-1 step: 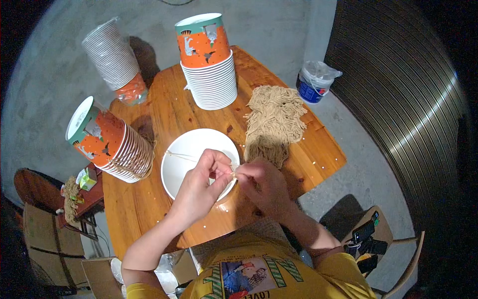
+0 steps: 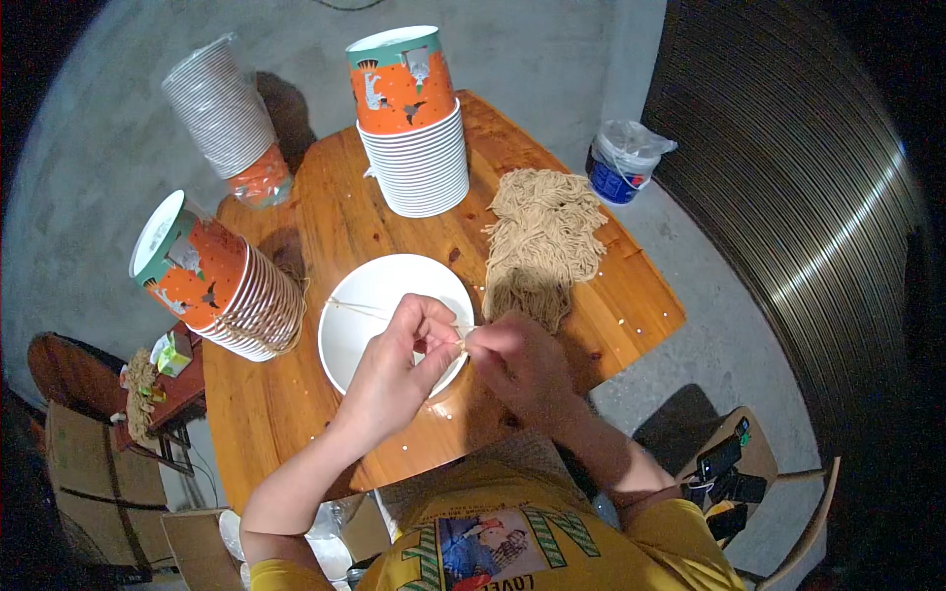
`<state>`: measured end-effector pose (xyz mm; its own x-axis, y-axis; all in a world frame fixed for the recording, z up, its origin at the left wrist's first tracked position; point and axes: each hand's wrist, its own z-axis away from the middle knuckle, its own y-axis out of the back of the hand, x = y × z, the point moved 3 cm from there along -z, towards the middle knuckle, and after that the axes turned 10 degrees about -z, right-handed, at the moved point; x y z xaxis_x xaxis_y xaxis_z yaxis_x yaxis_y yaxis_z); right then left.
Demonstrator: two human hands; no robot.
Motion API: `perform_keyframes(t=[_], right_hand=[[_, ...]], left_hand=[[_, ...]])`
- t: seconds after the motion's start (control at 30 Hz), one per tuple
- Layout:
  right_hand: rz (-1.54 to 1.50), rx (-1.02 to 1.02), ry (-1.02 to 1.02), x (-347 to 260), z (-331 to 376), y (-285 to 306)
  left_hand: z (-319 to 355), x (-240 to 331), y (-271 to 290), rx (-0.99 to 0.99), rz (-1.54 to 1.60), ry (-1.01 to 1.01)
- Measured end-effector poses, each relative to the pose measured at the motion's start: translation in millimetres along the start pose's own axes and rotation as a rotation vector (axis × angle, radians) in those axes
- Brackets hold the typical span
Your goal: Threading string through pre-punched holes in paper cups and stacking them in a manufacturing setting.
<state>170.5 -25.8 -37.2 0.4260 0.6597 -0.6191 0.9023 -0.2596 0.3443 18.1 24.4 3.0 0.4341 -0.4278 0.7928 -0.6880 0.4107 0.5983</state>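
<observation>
My left hand (image 2: 399, 360) is above a white bowl (image 2: 340, 340), pinching a thin beige strand of yarn (image 2: 357, 308) between thumb and fingers. From that hand the strand runs left across the bowl, toward its far-left rim. Close against it on the right, my right hand (image 2: 522, 369) has its fingertips pinched together at the same yarn. The fingers hide most of the spot where the hands meet. To the right lies a loose pile of beige yarn (image 2: 547, 222), its near part in shadow.
Upside-down stacks of orange paper buckets (image 2: 409, 94) stand at the back and the left (image 2: 202, 256); yarn wraps the left one. A plastic-wrapped stack (image 2: 225, 118) is behind. White crumbs dot the wooden table (image 2: 631, 295). Beyond are a lined bucket (image 2: 623, 163) and a chair (image 2: 759, 468).
</observation>
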Motion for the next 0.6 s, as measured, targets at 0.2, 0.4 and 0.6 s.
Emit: perform_keyframes(t=[0.2, 0.4, 0.6], right_hand=[[0.068, -0.023, 0.137, 6.7, -6.5, -0.1], [0.08, -0.03, 0.227, 6.6, -10.9, 3.2], [0.097, -0.118, 0.305, 4.1, -18.7, 9.2]], left_hand=[[-1.3, -2.4, 3.5, -0.002, 0.046, 0.013], [-1.9, -4.0, 3.2, 0.0, 0.029, -0.004], [-1.7, -1.6, 4.7, 0.005, -0.032, -0.019]])
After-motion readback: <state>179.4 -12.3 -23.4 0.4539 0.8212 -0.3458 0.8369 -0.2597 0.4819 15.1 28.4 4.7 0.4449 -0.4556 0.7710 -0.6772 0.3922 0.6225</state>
